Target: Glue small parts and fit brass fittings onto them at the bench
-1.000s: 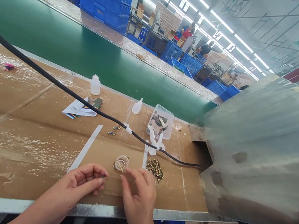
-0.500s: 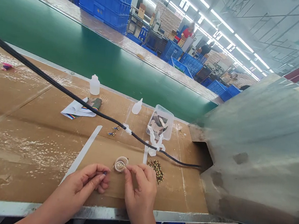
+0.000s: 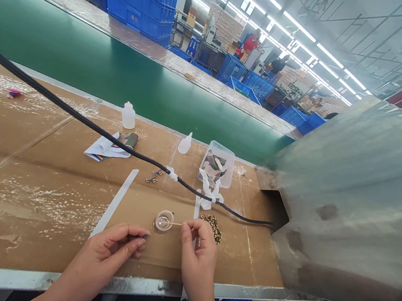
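Note:
Between the thumb and fingers of my right hand (image 3: 199, 250) is a thin pale stick (image 3: 176, 223), like a toothpick. Its far end reaches into a small clear round cup (image 3: 164, 221) on the cardboard. My left hand (image 3: 115, 250) pinches a tiny blue piece (image 3: 145, 237) at its fingertips, left of the cup and apart from it; the fingers hide most of that piece. Just beyond my right hand lies a pile of small gold-and-dark pieces (image 3: 216, 229). A few blue-and-gold pieces (image 3: 152, 179) lie farther back.
A black cable (image 3: 80, 115) crosses above the cardboard-covered table. Behind it stand two white squeeze bottles (image 3: 128, 115), folded cloth and paper (image 3: 109, 147), and a clear plastic box (image 3: 216, 164) with camouflage scraps. A metal housing (image 3: 340, 206) rises at right; a green conveyor belt (image 3: 139, 84) runs behind.
My right hand has moved right, away from the cup, and more of the stick now shows. My left hand has shifted slightly toward me, and a blue bit shows at its fingertips.

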The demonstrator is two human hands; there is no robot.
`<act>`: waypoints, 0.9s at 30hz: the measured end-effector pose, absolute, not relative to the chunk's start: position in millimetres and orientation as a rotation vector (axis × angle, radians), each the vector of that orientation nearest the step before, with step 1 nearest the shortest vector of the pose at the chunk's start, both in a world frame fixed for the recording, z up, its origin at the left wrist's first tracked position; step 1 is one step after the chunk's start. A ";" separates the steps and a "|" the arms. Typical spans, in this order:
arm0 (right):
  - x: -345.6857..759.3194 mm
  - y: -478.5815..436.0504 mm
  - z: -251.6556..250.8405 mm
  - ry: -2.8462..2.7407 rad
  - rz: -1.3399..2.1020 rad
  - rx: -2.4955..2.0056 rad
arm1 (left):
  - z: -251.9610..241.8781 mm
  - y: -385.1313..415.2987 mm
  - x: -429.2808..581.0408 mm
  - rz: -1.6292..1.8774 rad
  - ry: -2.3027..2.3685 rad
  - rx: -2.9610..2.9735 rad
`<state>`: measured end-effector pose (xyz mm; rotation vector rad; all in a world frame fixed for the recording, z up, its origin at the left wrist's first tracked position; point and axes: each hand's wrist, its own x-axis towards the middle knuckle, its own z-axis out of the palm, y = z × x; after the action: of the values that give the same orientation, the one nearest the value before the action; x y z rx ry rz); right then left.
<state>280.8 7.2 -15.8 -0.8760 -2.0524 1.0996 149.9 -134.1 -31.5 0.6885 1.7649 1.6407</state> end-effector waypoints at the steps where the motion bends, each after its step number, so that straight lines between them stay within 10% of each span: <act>1: 283.1 7.3 -14.1 -2.019 1.155 -0.890 | -31.3 -133.9 150.2 1.641 1.767 0.692; 27: 290.4 -12.6 14.9 -2.273 0.882 -0.543 | -30.2 -134.8 151.8 1.653 1.789 0.799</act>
<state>290.4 -12.6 14.9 -0.5432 -2.2732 0.8817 151.8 -134.8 -30.2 0.7991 1.7888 1.6528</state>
